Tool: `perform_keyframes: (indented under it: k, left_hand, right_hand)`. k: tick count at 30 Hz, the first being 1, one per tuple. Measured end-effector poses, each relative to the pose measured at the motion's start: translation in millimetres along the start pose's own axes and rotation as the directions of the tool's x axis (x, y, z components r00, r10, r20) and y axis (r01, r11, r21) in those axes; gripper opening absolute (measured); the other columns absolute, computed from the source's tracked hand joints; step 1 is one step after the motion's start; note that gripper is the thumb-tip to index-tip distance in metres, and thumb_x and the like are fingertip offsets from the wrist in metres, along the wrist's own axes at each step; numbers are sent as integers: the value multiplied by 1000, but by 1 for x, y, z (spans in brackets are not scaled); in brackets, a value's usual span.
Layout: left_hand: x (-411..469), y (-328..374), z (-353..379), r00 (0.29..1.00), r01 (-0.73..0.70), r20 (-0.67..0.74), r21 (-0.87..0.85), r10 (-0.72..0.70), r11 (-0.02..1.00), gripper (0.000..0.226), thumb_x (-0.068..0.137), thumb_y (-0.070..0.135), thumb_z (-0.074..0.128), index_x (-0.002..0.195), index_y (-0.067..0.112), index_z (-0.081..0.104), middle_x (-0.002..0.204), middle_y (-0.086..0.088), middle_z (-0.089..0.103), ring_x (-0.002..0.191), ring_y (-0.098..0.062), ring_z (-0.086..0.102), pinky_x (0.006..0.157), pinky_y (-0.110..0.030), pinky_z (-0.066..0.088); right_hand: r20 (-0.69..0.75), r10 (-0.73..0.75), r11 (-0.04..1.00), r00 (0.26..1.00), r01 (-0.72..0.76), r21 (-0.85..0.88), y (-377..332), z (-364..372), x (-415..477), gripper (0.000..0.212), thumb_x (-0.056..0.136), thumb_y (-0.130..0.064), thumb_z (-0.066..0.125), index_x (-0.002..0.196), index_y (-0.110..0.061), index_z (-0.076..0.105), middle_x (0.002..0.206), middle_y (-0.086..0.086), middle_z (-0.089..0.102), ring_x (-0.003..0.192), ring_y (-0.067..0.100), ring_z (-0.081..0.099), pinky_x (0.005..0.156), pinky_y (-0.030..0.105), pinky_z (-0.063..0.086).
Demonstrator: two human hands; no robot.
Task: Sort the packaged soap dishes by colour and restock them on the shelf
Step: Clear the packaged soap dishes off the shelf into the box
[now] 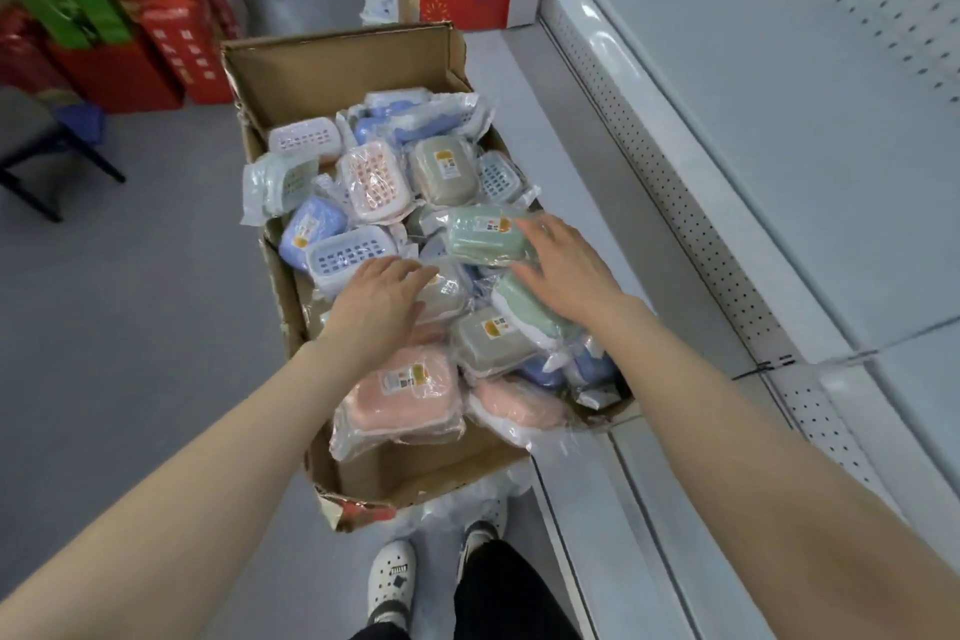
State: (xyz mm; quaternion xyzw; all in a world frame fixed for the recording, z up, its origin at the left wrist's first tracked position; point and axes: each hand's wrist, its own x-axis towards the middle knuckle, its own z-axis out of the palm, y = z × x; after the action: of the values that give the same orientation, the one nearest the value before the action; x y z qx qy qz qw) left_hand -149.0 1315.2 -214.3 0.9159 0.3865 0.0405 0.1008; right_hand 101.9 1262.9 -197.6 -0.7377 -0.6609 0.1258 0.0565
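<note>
Green soap dish (485,237) in crinkly film, middle of box (332,68), 10 o'clock of right hand (563,270); fingers spread, straight, touching it. Left hand (382,299) flat, uncurled, at dish's 8 o'clock. Likely light, rigid, slippery: grip long sides.

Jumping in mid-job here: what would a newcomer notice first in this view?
The open cardboard box in the centre, heaped with wrapped soap dishes in pink, blue, green and grey. Both hands are in it: the left hand rests on a grey dish, the right hand touches a green dish. To the right runs a white shelf.
</note>
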Motion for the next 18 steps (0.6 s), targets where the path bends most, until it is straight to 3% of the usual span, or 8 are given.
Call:
perform_keyframes:
  k: [8, 14, 18]
  left_hand:
    - [-21, 63, -48, 924, -346, -171, 11, 342, 938, 39, 87, 20, 66, 125, 14, 62, 118, -12, 66, 109, -35, 60, 93, -45, 47]
    - [-44, 150, -69, 742, -650, -218, 0, 634, 760, 34, 90, 23, 64, 124, 15, 63, 118, -8, 66, 109, -33, 59, 93, -42, 47]
    - [-67, 220, -79, 614, -778, -231, -16, 755, 628, 32, 89, 25, 66, 120, 16, 65, 113, -9, 68, 103, -34, 61, 86, -44, 50]
  right_hand:
    - [-145, 123, 979, 982, -144, -146, -35, -47, -155, 61, 99, -40, 50, 150, -13, 32, 153, 12, 34, 136, 30, 36, 108, 39, 33]
    - [-277, 274, 899, 921, -347, -266, -40, -62, -293, 59, 99, -41, 51, 148, -12, 36, 150, 17, 38, 136, 34, 36, 111, 46, 33]
    - [-405, 386, 818, 829, -511, -266, -44, -69, -385, 55, 94, -37, 61, 139, -7, 49, 141, 18, 49, 128, 37, 47, 107, 46, 38]
